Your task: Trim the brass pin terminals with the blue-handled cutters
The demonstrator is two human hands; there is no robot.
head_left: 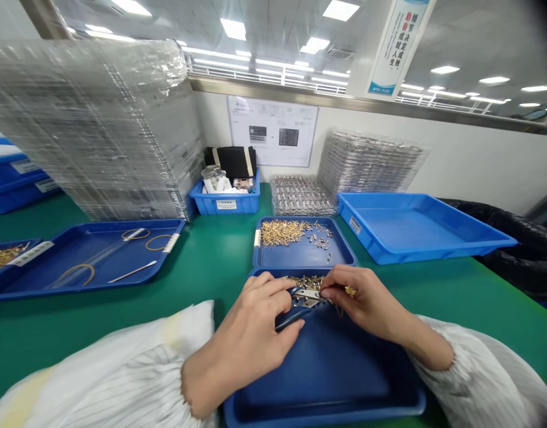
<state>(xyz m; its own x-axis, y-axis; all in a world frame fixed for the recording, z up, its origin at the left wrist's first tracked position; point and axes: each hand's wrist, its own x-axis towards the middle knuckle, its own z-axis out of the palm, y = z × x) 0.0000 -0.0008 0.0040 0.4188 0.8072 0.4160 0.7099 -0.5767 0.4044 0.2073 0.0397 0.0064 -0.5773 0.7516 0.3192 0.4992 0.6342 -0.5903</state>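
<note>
My left hand [259, 321] is closed around small blue-handled snips [293, 315], whose silver blades are parted and point to the right. At the blade tips, my right hand [366, 300] is in a pinch; what its fingertips hold is too small and hidden to make out. Both hands are above the near dark blue tray [326, 374], where small metal pins [315, 282] are heaped along the far side, partly hidden by my hands. Just behind, a second dark blue tray [291, 257] carries a pile of gold pins [280, 232] with some scattered to the right.
At left, a blue tray [46, 279] holds rubber bands and a cotton swab [133, 272]. Stacked clear plastic trays [90, 131] rise behind it. A blue supply bin [226, 204] stands at the back, a large light-blue tray [420, 226] at right, beside a black bag [518, 238].
</note>
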